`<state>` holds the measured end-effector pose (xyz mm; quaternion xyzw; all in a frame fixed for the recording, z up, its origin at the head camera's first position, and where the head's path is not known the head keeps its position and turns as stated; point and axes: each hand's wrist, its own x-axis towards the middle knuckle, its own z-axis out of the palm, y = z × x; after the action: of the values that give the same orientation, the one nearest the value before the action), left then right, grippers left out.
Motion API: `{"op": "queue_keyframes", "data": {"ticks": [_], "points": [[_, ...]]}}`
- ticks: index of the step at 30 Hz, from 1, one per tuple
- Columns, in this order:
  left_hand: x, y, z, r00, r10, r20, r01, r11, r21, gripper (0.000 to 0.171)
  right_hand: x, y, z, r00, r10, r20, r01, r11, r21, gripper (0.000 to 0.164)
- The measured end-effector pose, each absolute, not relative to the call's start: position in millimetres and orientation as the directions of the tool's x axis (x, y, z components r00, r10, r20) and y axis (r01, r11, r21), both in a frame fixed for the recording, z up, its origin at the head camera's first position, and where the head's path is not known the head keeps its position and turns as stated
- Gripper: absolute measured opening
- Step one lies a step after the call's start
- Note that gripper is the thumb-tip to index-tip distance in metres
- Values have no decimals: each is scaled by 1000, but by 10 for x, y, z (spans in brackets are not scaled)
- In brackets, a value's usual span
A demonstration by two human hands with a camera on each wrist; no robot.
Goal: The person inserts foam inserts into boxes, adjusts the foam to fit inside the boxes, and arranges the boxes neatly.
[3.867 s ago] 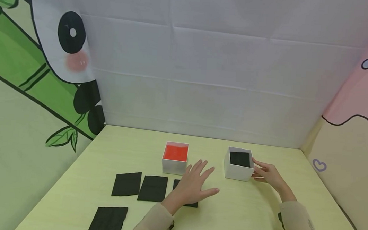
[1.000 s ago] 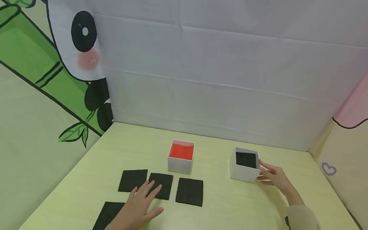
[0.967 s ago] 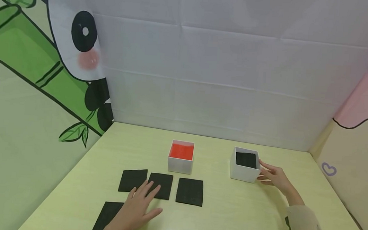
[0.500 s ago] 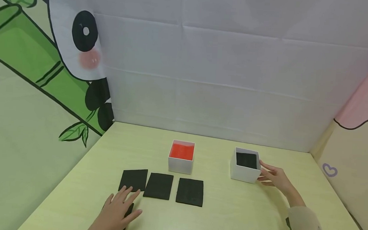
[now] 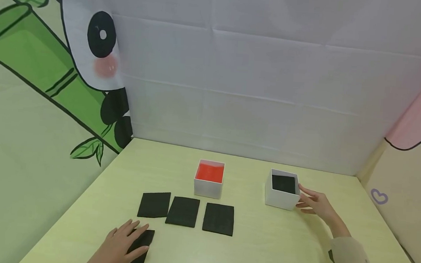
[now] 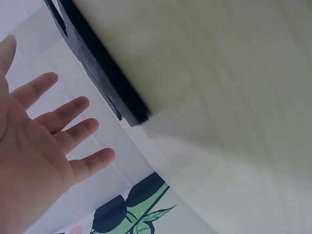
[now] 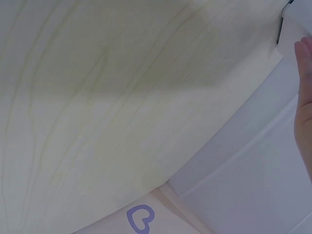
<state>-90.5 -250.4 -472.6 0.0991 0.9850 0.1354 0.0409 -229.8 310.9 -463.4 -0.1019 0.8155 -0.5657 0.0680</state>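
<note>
A person's left hand (image 5: 118,246) is hovering, fingers spread and released, over a matte black square (image 5: 144,238) lying flat at the near left of a pale, wood-grained table (image 5: 254,245). The right hand (image 5: 319,204) is resting extended, ungripping fingers against the side of a smooth white box (image 5: 281,199), which is holding a black piece (image 5: 283,184) (its texture too small to tell). Farther back than the first square, three more black squares, a left one (image 5: 154,205), a middle one (image 5: 183,212) and a right one (image 5: 218,219), are forming a row. Beyond them, a second white box (image 5: 208,189) is displaying a vivid red piece (image 5: 210,173). A creased white backdrop (image 5: 235,69) is hanging behind.
</note>
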Motion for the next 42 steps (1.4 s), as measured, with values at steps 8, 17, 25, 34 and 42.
{"op": "queue_keyframes", "data": {"ticks": [8,17,25,34,42], "points": [[-956,-2622,-4731,-957,243,-158,196,945,261,58,-2289,3110,-4622,-971,-238,7,-92,345,-934,55],[-1048,-2573,-4739,-949,195,-248,119,949,291,54,-2278,3097,-4631,-972,-235,-1,-84,349,-933,55],[-1081,-2553,-4738,-959,179,-221,113,952,284,52,-2286,3120,-4660,-969,-247,17,-101,331,-938,54],[-1098,-2556,-4802,-966,69,-250,4,967,253,71,-2284,3120,-4650,-968,-249,15,-100,333,-938,54],[-1082,-2622,-4845,-976,16,-216,3,998,61,93,-2276,3117,-4639,-970,-244,5,-88,328,-941,54]]}}
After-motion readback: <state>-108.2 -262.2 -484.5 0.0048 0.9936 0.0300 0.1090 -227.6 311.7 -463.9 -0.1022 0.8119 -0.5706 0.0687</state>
